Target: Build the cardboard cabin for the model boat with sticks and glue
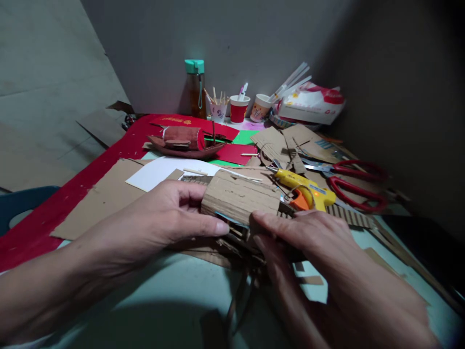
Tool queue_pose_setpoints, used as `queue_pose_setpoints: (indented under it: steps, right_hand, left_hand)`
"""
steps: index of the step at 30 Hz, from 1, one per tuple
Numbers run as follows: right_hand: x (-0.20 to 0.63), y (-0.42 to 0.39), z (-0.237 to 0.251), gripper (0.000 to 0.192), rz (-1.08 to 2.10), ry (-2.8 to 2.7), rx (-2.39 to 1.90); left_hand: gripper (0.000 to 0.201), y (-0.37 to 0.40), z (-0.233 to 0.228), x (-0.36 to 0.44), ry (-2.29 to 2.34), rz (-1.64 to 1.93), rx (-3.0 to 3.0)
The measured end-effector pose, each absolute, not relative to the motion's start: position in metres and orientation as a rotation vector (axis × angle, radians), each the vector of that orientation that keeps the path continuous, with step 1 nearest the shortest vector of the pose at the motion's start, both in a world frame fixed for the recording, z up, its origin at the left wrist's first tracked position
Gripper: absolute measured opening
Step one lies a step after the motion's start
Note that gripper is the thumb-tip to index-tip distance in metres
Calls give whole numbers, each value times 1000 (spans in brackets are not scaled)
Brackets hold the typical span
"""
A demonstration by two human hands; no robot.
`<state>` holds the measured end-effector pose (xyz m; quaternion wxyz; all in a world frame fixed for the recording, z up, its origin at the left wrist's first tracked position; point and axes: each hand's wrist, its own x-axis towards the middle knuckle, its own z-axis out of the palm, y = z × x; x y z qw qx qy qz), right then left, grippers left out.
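A small cardboard model [240, 196], with a curved corrugated top and strips showing beneath it, is held over the table in front of me. My left hand [174, 215] grips its left end, thumb along the near lower edge and fingers behind. On the right, my right hand [308, 242] is closed on the near right corner, index finger on the top's edge and thumb below. The model's underside is dark and partly hidden by my fingers. Just beyond the right hand lies a yellow glue gun [301, 184] with an orange trigger.
Behind stands a reddish-brown model boat [189, 145] on red and green paper. Red-handled scissors [356, 179] and cardboard scraps [283, 140] lie to the right. Along the wall are a bottle [196, 92], cups [240, 109] and a tissue pack [312, 104].
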<state>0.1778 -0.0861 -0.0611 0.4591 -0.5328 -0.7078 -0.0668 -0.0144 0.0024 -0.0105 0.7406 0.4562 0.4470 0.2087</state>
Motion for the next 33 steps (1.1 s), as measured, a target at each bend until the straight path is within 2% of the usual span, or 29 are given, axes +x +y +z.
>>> queue_pose_setpoints:
  steps: [4,9,15,21,26,33]
  right_hand:
    - [178,-86,-60,15,-169,-1747,-1305]
    - [173,-86,-55,18,-313,-1724,-1280]
    - [171,-91,-49,12,-192,-1691,-1444]
    - [174,-92,-49,12,-181,-1704,-1449]
    - [172,-92,-50,11,-179,-1695,-1478]
    - [176,-92,-47,14,-141,-1726,-1461]
  left_hand:
    - [34,2,-6,-15,931,450,952]
    - [8,4,-7,-17,1007,478,1112]
    - [31,9,-16,-23,948,532,1194]
    - [32,9,-16,-20,937,539,1186]
    - [48,9,-15,-21,920,536,1240]
    - [29,7,-4,-19,925,638,1065]
